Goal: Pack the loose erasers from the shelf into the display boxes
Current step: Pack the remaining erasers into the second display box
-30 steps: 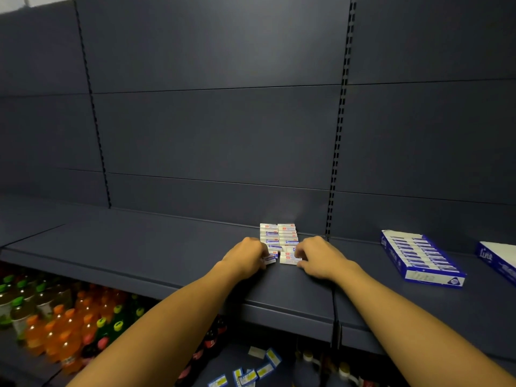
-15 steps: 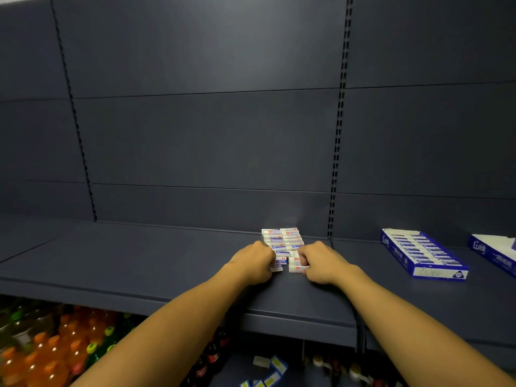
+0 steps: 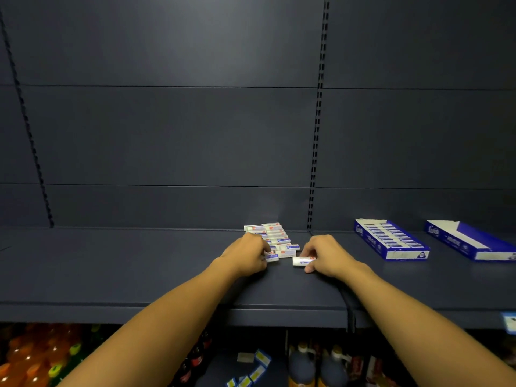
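Your right hand pinches one small white paper-sleeved eraser on the dark grey metal shelf; your left hand grips another. Behind them lies the loose eraser pile. Two blue cardboard display boxes sit well right.

Head cam, fwd-down (close) over shelf

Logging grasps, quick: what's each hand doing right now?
Left hand: pinching an eraser at the pile's near end.
Right hand: pinching one eraser, apart from the pile.
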`<state>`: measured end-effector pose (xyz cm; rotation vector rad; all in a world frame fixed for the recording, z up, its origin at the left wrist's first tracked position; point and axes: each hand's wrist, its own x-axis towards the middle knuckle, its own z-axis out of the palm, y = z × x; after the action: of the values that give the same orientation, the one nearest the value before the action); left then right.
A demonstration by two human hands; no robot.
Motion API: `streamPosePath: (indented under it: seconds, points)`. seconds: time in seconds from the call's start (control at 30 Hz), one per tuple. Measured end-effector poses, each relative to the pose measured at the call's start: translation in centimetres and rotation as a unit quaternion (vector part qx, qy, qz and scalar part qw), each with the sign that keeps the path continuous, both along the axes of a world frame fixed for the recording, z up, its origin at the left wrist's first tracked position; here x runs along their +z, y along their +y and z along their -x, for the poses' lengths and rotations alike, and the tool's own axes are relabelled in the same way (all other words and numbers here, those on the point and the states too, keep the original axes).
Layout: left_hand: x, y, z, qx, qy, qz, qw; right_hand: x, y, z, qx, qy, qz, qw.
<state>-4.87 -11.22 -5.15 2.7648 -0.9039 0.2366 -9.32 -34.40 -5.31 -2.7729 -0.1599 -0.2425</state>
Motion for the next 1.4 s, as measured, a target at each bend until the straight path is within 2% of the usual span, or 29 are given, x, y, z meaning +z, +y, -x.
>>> streamPosePath:
  seconds: [0.33, 0.67, 1.07, 1.4]
  points:
    - [1.6, -4.8, 0.5, -0.089, -0.016, 0.017, 0.996, 0.8, -3.6, 5.1, -0.113, -0.047, -0.015, 0.992]
    - [1.9, -12.9, 2.4, -0.155, -0.005, 0.022, 0.988, 1.6, -10.0, 11.3, -0.21, -0.034, -0.008, 0.977]
    - [3.6, -24.6, 6.9, -0.174, -0.005, 0.048, 0.983, 4.0, -20.0, 18.5, -0.271, -0.023, 0.002, 0.962]
    - [4.5, -33.8, 11.1, -0.135, -0.012, 0.047, 0.99, 4.3, -30.1, 23.5, -0.304, -0.047, 0.012, 0.951]
